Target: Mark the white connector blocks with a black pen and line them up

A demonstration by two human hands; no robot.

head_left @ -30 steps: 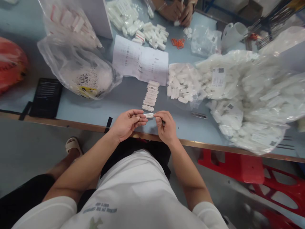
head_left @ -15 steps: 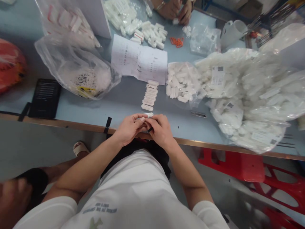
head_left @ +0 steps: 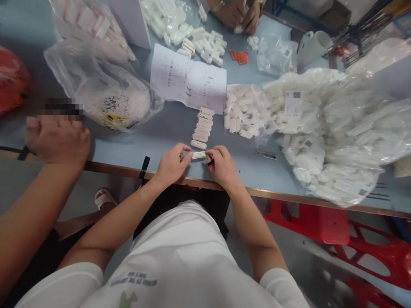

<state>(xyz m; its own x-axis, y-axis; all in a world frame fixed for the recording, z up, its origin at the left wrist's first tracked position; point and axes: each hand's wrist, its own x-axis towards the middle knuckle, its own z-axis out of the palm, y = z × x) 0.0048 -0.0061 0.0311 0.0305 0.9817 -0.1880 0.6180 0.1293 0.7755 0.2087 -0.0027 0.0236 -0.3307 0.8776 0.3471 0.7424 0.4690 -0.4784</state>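
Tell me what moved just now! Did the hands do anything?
The person's left hand and right hand have moved apart after being close together, with a small white strip between them. The right hand holds a black pen. Another person's hand has come in from the left. The row of white strips and the printed paper stayed put.

head-worn view, facing forward and down, near left hand (head_left: 171, 164), right hand (head_left: 223, 167)
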